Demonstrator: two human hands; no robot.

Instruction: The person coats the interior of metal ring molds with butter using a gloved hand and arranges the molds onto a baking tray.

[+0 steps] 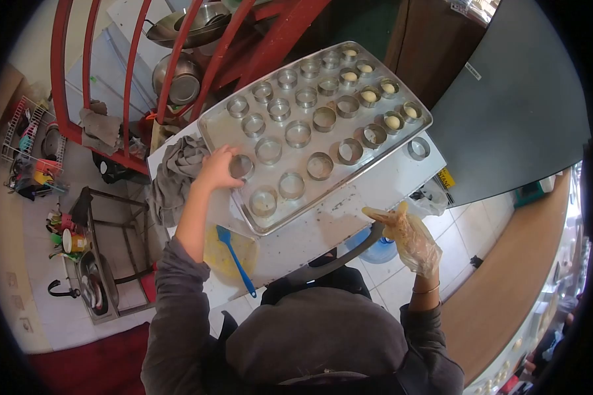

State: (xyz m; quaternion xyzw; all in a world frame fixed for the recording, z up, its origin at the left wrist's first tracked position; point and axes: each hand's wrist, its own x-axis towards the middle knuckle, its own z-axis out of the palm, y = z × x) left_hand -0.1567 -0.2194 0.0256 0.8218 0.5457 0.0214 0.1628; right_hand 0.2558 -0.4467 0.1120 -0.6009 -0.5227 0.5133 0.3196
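My bare left hand (217,170) is at the left end of a metal baking tray (295,214), thumb and fingers closed around a metal ring mold (242,167). Several more ring molds stand in rows on the tray. Pale dough balls (393,122) sit inside several rings at the right end. My right hand (410,242) wears a clear plastic glove smeared with something yellowish. It is held off the table's front edge, index finger stretched out and thumb apart, with nothing visible in it.
A single ring mold (418,149) stands on the white table (329,227) right of the tray. A blue brush (236,260) lies across a yellowish greasy board at front left. A grey cloth (178,174) is bunched at the left, below red railings (133,72).
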